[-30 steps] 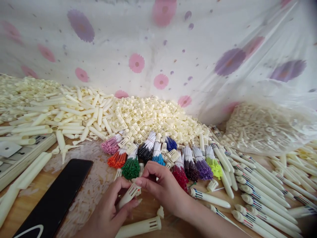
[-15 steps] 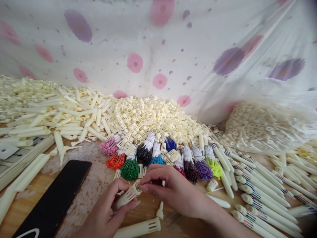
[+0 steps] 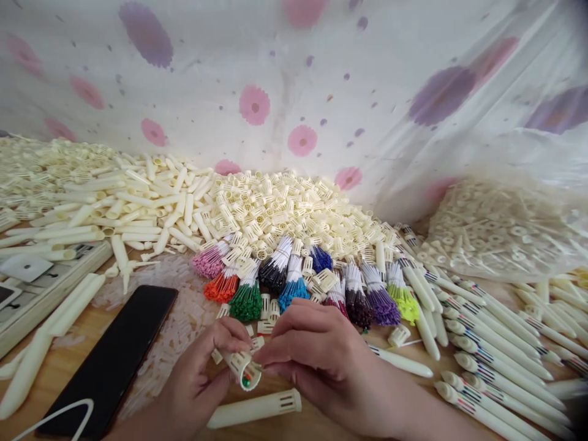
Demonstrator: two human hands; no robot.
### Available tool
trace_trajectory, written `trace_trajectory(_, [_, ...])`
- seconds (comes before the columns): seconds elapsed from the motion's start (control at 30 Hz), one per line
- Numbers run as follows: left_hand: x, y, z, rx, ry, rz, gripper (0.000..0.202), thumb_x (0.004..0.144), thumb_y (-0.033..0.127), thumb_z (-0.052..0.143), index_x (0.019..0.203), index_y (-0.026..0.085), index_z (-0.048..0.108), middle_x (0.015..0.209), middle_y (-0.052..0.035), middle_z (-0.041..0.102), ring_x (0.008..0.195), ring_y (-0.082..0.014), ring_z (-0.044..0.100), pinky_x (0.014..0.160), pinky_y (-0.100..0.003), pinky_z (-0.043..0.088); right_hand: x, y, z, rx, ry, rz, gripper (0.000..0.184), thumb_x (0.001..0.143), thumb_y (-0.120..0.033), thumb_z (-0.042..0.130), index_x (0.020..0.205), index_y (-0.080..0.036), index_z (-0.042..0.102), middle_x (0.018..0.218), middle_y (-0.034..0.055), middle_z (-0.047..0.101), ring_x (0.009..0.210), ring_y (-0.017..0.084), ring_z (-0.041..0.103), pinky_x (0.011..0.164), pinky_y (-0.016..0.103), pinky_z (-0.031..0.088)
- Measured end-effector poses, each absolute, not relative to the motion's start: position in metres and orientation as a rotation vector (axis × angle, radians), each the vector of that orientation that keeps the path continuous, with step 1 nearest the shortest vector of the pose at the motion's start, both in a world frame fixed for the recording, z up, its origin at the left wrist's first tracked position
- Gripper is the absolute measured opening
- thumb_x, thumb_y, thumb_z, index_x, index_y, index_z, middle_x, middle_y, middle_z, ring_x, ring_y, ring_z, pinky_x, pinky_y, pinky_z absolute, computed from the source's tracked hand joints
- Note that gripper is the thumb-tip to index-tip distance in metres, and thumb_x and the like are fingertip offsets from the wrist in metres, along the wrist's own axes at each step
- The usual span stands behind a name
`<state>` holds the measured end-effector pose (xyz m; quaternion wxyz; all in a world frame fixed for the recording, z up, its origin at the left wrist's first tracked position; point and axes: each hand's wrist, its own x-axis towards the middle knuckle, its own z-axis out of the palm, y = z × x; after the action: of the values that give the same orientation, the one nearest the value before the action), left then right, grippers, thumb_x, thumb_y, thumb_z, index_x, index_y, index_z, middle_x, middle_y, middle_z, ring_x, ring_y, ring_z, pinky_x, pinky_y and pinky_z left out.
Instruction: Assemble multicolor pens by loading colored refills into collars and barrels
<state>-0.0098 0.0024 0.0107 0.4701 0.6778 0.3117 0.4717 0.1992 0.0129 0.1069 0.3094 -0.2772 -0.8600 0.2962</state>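
My left hand (image 3: 193, 370) is closed around a cream slotted pen barrel (image 3: 235, 362), its open end tilted down toward me. Green and orange refill tips show inside the opening. At the rim, my right hand (image 3: 321, 361) has its fingers pinched together; whatever lies between them is too hidden to name. Below both hands a second cream barrel (image 3: 257, 409) with slots at one end lies on the wooden table. Just beyond the hands are bundled refills in several colours, among them green ones (image 3: 245, 300), blue ones (image 3: 294, 288) and orange ones (image 3: 220, 285).
Slotted cream rings (image 3: 285, 208) are heaped behind the refills, with pen barrels (image 3: 138, 202) piled to the left. A black phone (image 3: 114, 349) and clear plastic bits (image 3: 169, 331) lie left. Assembled pens (image 3: 500, 373) and a plastic bag of parts (image 3: 509, 233) are right.
The barrel in my left hand has turned so its open end faces down toward me. The small cone-shaped piece beside the lower barrel no longer shows. The view has shifted slightly.
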Motion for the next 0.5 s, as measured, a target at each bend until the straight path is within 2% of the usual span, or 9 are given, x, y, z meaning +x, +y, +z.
trace_trajectory(0.2, [-0.0108,0.0035,0.011,1.728,0.872,1.133,0.029,0.081,0.005,0.053,0.095,0.03,0.055,0.09,0.0018,0.059,0.087,-0.0153,0.059,0.078,-0.024,0.049,0.198,0.0117,0.1064,-0.724,-2.448,0.62,0.018,0.087,-0.009,0.051,0.091,-0.011,0.069,0.077,0.0039,0.062,0.069,0.012,0.05,0.062,0.024,0.037])
trace_trajectory(0.4, [-0.0102,0.0026,0.014,1.791,0.937,1.107,0.027,0.08,0.009,0.057,0.096,0.032,0.059,0.09,0.0023,0.063,0.088,-0.0154,0.061,0.079,-0.023,0.05,0.2002,0.0145,0.1065,-0.784,-2.48,0.674,0.021,0.087,-0.007,0.05,0.092,-0.014,0.069,0.076,0.0023,0.062,0.071,0.011,0.049,0.062,0.022,0.037])
trace_trajectory(0.5, [-0.0098,0.0023,0.0134,1.784,0.993,1.092,0.026,0.081,0.011,0.058,0.097,0.032,0.06,0.091,0.0026,0.064,0.089,-0.0153,0.062,0.078,-0.022,0.05,0.2001,0.0147,0.1057,-0.803,-2.493,0.602,0.022,0.088,-0.007,0.048,0.091,-0.014,0.068,0.074,0.0024,0.06,0.069,0.012,0.048,0.06,0.022,0.035])
